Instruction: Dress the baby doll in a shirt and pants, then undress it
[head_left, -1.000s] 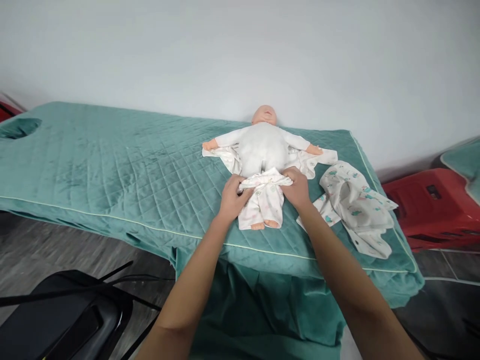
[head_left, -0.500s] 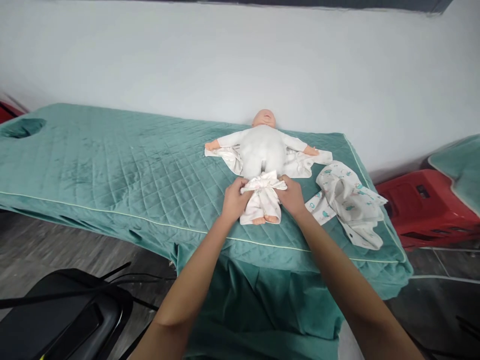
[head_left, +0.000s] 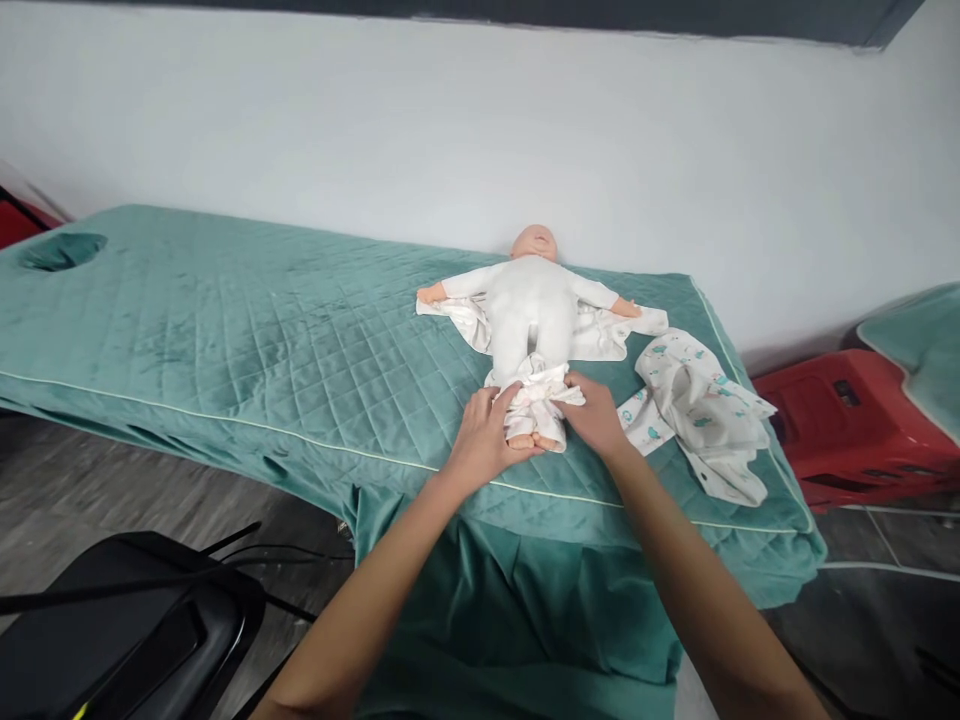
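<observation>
Doll (head_left: 531, 300): lies on its back w/ arms spread, near the right end of the green bed (head_left: 225, 320), head toward the wall.
Pants (head_left: 538, 392): white, bunched low at the doll's ankles; feet show just below.
Left hand (head_left: 484, 445): fingers closed on the pants' cloth.
Right hand (head_left: 596, 415): pinches the other side of the pants.
Printed garment (head_left: 694, 400): crumpled on the bed, just right of the doll.

The person shows as two bare forearms (head_left: 679, 570), long, slim and smooth, tapering from the lower edge of the view to narrow wrists, and two bare hands, the left hand (head_left: 486, 445) and the right hand (head_left: 598, 418), with slender fingers (head_left: 504, 406) whose nails are too small to make out.
</observation>
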